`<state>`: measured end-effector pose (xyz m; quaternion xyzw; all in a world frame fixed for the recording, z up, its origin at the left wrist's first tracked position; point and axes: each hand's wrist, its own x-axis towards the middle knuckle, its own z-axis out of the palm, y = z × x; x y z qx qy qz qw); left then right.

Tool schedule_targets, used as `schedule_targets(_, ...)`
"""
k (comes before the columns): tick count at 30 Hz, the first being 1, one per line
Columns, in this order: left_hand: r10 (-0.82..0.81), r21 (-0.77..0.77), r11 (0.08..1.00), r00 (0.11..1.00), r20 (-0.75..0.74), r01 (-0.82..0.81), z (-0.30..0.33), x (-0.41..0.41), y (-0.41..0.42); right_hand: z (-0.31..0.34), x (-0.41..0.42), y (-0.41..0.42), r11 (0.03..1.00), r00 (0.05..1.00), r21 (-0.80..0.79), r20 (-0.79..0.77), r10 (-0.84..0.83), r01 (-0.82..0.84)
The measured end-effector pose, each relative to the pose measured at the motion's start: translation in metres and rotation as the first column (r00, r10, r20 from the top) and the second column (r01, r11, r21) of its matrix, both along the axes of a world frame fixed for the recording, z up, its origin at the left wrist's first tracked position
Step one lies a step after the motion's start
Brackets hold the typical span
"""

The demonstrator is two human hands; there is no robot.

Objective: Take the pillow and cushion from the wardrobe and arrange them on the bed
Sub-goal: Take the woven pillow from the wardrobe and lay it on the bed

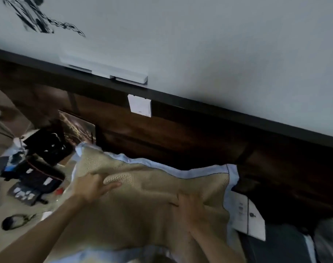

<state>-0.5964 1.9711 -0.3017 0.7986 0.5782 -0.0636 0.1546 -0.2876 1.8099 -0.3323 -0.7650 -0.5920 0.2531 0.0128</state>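
A tan knitted cushion [142,202] lies on top of a pale blue pillow [232,173] whose edge shows around it, both up against the dark wooden headboard [180,141]. My left hand [91,186] pinches a fold of the cushion's fabric near its upper left. My right hand [190,207] presses on the cushion near its middle right, fingers curled into the fabric. The picture is tilted and blurred.
Left of the bed is a cluttered surface with dark items, cables and a black box [48,145]. A white switch plate [140,105] is on the headboard. A white paper [249,215] lies right of the pillow, with a dark grey cover [279,247] below it.
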Motion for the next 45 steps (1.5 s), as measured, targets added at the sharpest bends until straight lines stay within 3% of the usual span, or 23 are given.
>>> schedule_targets(3,-0.006,-0.051,0.999,0.998,-0.064,0.002,-0.053,0.040,0.028,-0.045,0.000,0.004,0.984,0.982,0.084,0.090,-0.166,0.159)
schedule_targets(6,0.024,-0.079,0.996,0.977,-0.213,-0.042,-0.117,0.073,0.011,-0.097,-0.005,0.004,0.971,0.964,0.018,0.118,-0.237,0.237)
schedule_targets(8,-0.043,-0.036,0.999,0.988,-0.147,0.038,-0.155,0.091,-0.014,-0.131,-0.022,-0.004,0.976,0.972,-0.007,0.094,-0.214,0.216)
schedule_targets(11,-0.271,0.015,0.962,0.962,-0.034,0.271,-0.198,0.114,-0.057,-0.173,-0.046,-0.027,0.987,0.983,0.012,0.092,-0.159,0.159)
schedule_targets(13,-0.368,0.073,0.925,0.927,-0.078,0.373,-0.224,0.127,-0.067,-0.195,-0.043,-0.037,0.985,0.980,0.097,0.128,-0.152,0.141)
schedule_targets(18,-0.426,0.212,0.864,0.887,-0.176,0.457,-0.263,0.148,-0.045,-0.231,-0.012,-0.014,0.963,0.981,0.251,0.139,-0.132,0.094)
schedule_targets(22,-0.224,0.319,0.915,0.969,-0.106,0.246,-0.267,0.095,0.022,-0.240,0.027,0.022,0.927,0.974,0.375,0.200,-0.105,0.023)
schedule_targets(25,0.002,0.291,0.957,1.000,-0.013,0.002,-0.266,0.042,0.042,-0.257,0.069,0.008,0.907,0.936,0.396,0.245,-0.254,0.143)
schedule_targets(29,0.216,0.118,0.967,0.971,0.099,-0.227,-0.255,0.021,0.043,-0.262,0.110,-0.026,0.888,0.895,0.332,0.204,-0.396,0.317)
schedule_targets(32,0.405,0.030,0.910,0.902,0.151,-0.414,-0.242,0.017,0.042,-0.255,0.113,-0.029,0.863,0.872,0.245,0.109,-0.478,0.442)
schedule_targets(36,0.430,-0.018,0.902,0.892,0.139,-0.432,-0.239,0.004,0.036,-0.252,0.105,-0.022,0.824,0.833,0.170,0.031,-0.553,0.541)
schedule_targets(42,0.387,-0.106,0.919,0.921,0.044,-0.381,-0.232,0.000,0.034,-0.249,0.118,-0.013,0.862,0.872,0.180,0.037,-0.488,0.475)
schedule_targets(45,0.241,0.158,0.961,0.968,-0.072,-0.227,-0.228,0.039,0.018,-0.246,0.113,-0.009,0.881,0.878,0.180,0.128,-0.462,0.437)
